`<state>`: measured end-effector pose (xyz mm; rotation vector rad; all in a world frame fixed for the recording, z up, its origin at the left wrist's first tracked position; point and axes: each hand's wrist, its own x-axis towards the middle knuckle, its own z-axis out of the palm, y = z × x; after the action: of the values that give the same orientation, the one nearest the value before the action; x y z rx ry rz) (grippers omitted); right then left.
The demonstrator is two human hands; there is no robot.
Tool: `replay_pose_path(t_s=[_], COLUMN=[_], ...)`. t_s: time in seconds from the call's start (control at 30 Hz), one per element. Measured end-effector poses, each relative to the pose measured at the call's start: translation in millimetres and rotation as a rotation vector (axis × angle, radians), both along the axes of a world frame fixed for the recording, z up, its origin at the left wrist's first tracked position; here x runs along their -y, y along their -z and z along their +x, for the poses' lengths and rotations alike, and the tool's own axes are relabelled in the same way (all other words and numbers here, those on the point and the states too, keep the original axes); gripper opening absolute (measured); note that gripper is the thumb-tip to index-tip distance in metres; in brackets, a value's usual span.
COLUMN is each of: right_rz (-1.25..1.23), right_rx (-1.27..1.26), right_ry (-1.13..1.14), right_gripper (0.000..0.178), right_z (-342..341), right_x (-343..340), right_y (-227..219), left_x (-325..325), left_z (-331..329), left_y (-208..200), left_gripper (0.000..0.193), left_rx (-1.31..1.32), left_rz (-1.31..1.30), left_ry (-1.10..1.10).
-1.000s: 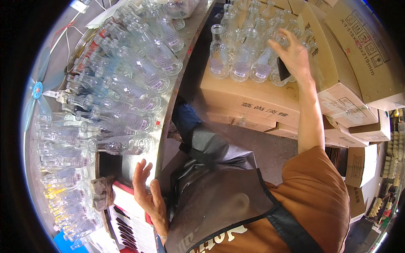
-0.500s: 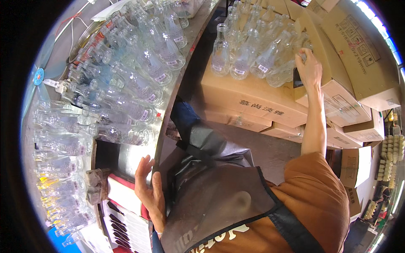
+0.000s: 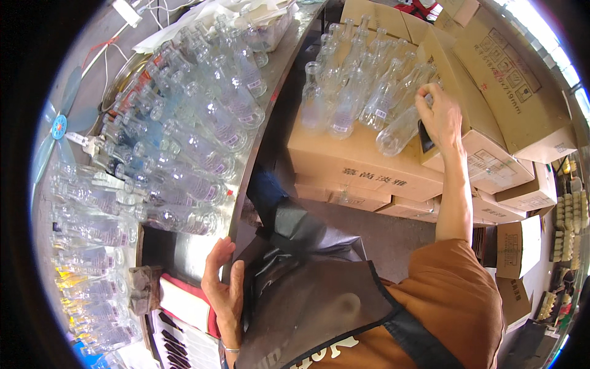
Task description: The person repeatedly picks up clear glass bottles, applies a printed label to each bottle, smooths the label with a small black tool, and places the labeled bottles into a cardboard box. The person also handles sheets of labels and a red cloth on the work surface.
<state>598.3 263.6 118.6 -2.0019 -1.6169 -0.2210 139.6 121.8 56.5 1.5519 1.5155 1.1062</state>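
Observation:
My right hand (image 3: 441, 117) reaches out over the cartons at the far right, its fingers closed around the neck of a clear glass bottle (image 3: 396, 134). That bottle leans at the near right corner of a group of upright clear bottles (image 3: 344, 107), several with small printed labels, on a brown carton (image 3: 350, 158). A dark object shows beside my wrist. My left hand (image 3: 224, 286) is open and holds nothing, thumb and fingers apart, by the edge of the metal table (image 3: 261, 114). Many similar glass bottles (image 3: 221, 126) crowd that table on the left.
More cartons (image 3: 516, 80) are stacked at the right, and others lie under the bottle group. A blue fan (image 3: 59, 127) stands at the far left. Red-edged pads (image 3: 184, 298) and a sheet with dark strips (image 3: 172, 344) lie beside my left hand. Egg-tray-like stacks (image 3: 571, 215) line the right rim.
My right hand has shifted left with the bottle's neck, and the bottle's base has come nearer to me. My left hand stays open beside the table. The view has shifted slightly.

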Motion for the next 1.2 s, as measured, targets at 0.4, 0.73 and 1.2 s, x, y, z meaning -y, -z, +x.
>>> replay_pose_path(t_s=[0.4, 0.73, 1.2], right_rz=[-0.279, -0.474, -0.179], right_rx=[-0.619, 0.104, 0.176], right_ry=[-0.954, 0.197, 0.087], right_gripper=[0.025, 0.038, 0.032], right_z=[-117.6, 47.5, 6.3], right_x=[30.2, -172.3, -95.3], right_y=[-47.0, 20.2, 16.7], left_x=[-65.9, -30.4, -1.7], left_z=[97.3, 21.5, 4.0], left_y=[-27.8, 8.8, 14.2], left_gripper=[0.098, 0.098, 0.104], left_rx=[-0.011, 0.551, 0.640], left_rz=[-0.135, -0.443, -0.449], left_ry=[0.648, 0.311, 0.193])
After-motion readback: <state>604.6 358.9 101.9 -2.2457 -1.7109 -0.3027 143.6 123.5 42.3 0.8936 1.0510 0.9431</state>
